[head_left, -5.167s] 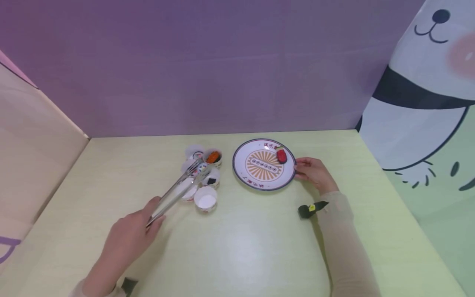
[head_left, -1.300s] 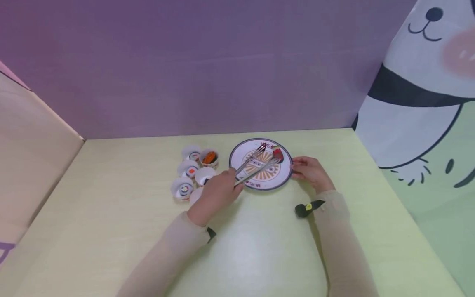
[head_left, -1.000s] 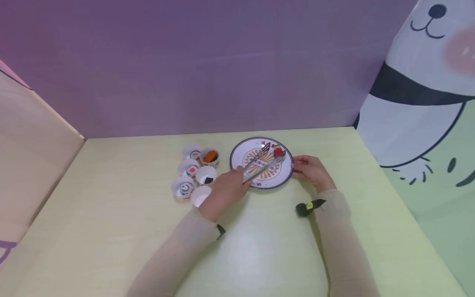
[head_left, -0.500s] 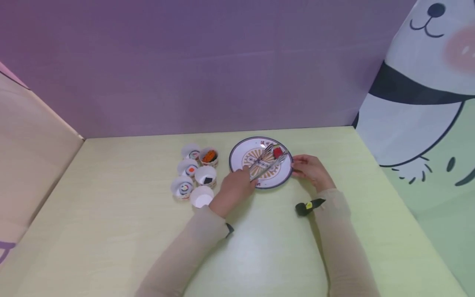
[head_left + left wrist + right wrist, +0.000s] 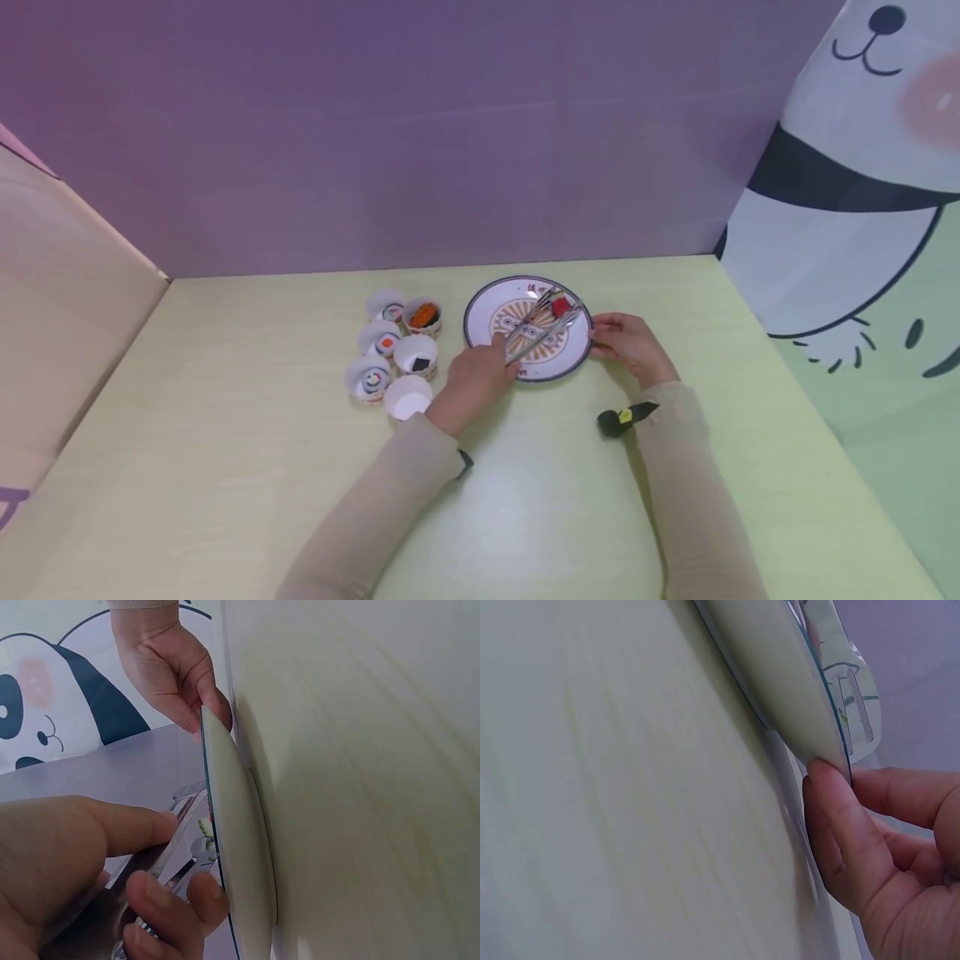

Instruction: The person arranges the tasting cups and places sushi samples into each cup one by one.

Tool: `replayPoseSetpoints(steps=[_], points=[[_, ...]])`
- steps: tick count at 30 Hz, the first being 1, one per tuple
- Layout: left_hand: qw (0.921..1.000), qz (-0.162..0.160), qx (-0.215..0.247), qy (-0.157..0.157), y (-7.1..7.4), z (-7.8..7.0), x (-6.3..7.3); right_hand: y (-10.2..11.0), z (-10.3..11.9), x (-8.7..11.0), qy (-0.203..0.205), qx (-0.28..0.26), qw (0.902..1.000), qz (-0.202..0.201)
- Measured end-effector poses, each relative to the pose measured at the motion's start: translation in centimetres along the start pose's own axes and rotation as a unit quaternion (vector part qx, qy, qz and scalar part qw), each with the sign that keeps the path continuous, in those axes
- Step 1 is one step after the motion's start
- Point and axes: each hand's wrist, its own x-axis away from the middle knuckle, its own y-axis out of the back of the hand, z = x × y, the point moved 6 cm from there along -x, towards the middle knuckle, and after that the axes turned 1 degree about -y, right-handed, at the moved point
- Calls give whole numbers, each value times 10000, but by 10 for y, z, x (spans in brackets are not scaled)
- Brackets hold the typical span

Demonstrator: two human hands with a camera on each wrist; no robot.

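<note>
My left hand [image 5: 478, 379] holds metal tongs [image 5: 543, 336] over the white, blue-rimmed plate [image 5: 482, 321]. The tong tips stand apart, one on either side of a red-topped sushi piece [image 5: 560, 307] at the plate's far right. In the left wrist view, thumb and fingers wrap the tongs' handle, close by the plate's rim. My right hand [image 5: 628, 343] pinches the plate's right edge; the right wrist view shows the thumb [image 5: 844, 817] against its pale underside. In that view a slotted tong tip [image 5: 855, 712] shows beyond the rim.
Several small paper cups stand left of the plate: one holds an orange-topped sushi piece [image 5: 424, 315], one a black-and-white piece [image 5: 422, 364], others rolls [image 5: 373, 381]. The nearest cup [image 5: 408, 398] looks empty. A purple wall [image 5: 450, 167] stands behind the table [image 5: 225, 400].
My left hand has carried the tongs from over the cups rightward to the plate, and their tips now straddle the red-topped sushi. My right hand has stayed at the plate's edge.
</note>
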Motion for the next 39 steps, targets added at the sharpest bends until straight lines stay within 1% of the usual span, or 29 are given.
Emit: replayPoseSetpoints(steps=[6,13,18,27,31,36,39], points=[[9999,102,-74,41,-3,0,-3,-1,1,2,50,-18,10000,65],[9993,267,-230,154,-8,2,-6,0,1,2,-28,52,10000,-1],[9983,423,-281,285,-11,3,-5,0,0,1,47,-52,10000,63],[9964,548,-425,488,-11,2,-2,0,0,0,117,-45,9999,73],[9967,503,-445,465,-10,2,-2,-1,1,0,146,-50,9999,72],[9974,386,-522,314,-5,1,-1,0,2,2,127,-96,9998,90],[9982,337,-445,221,-3,3,1,0,2,3,134,-73,9998,134]])
